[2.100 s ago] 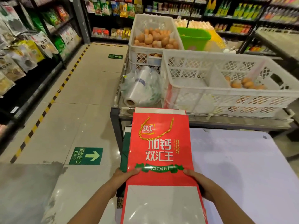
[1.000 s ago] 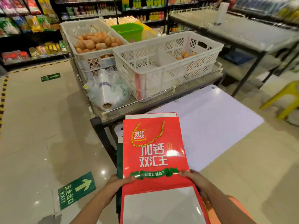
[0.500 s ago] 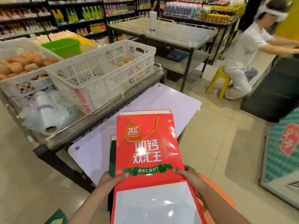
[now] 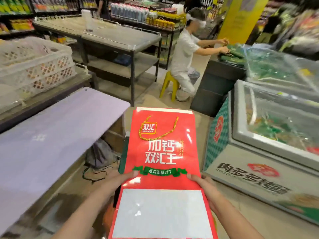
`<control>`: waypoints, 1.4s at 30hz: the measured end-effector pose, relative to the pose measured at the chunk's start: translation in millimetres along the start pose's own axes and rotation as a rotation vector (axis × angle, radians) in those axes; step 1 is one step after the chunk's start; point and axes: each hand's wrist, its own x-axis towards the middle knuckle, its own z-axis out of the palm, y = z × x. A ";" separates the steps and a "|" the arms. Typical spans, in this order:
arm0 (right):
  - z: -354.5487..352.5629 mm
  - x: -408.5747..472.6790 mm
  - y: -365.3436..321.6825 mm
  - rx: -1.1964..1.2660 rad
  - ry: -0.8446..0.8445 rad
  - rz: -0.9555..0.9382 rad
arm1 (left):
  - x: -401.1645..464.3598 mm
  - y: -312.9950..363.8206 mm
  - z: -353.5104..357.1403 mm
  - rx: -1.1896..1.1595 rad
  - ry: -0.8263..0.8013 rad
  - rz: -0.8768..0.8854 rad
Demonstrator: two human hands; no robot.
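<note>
The red bag is cut off below; far shelves blur.

Single head-worn camera, wide angle, edges bowed and smeared. Looks forward and down from wearer's eye height.

- Both forearms enter at 6 o'clock, with left hand and right hand close under lens.
- Red bag gripped between hands, filling lower centre.
- Purple tabletop near, running off toward 9 o'clock; white crate at 10.
- Freezer chest close at 3 o'clock.
- Farther out: seated person at 1 o'clock, shelving across 12.
</note>
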 end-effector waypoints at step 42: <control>-212.0 522.2 -329.9 -0.151 -0.238 -0.003 | 508.9 188.6 250.4 0.017 0.261 0.015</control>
